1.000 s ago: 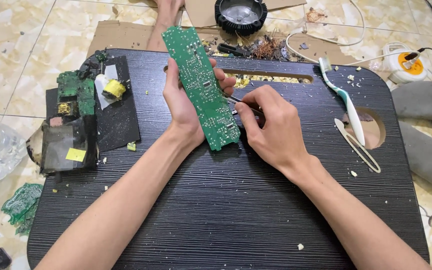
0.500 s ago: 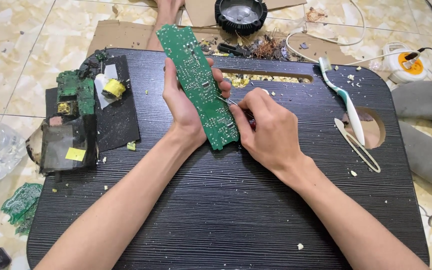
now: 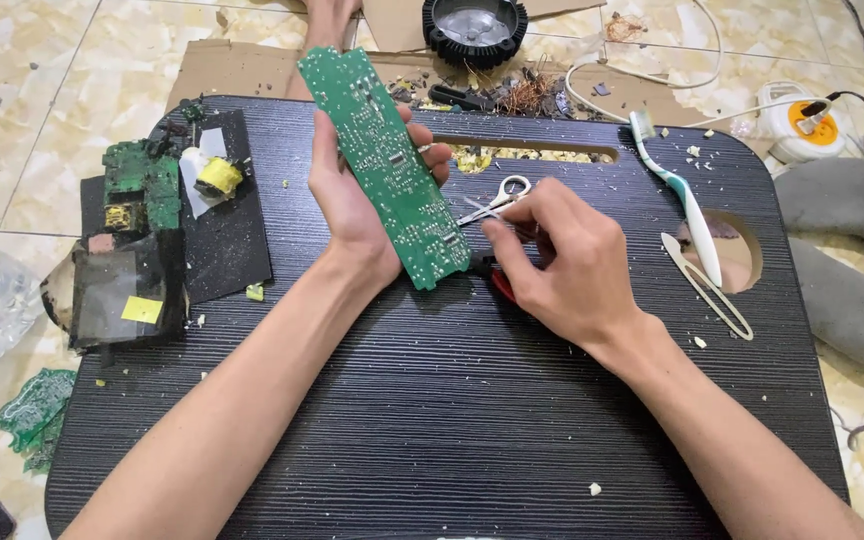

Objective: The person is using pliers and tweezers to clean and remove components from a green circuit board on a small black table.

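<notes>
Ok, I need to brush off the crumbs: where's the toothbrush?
In the head view, the toothbrush lies on the right part of the black table, beyond the right hand, beside the round hole and the tweezers.

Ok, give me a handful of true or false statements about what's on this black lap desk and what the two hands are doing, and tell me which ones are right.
1. The left hand holds a long green circuit board tilted up off the black desk. True.
2. The right hand rests flat and empty on the desk. False: its fingers pinch a thin metal tool at the board's edge, with a red handle showing under the hand.
3. A toothbrush lies on the right side of the desk. True.
4. The small scissors lie on the floor tiles. False: they are on the desk, beside the board.
5. Broken green board pieces sit on the desk's left side. True.
</notes>
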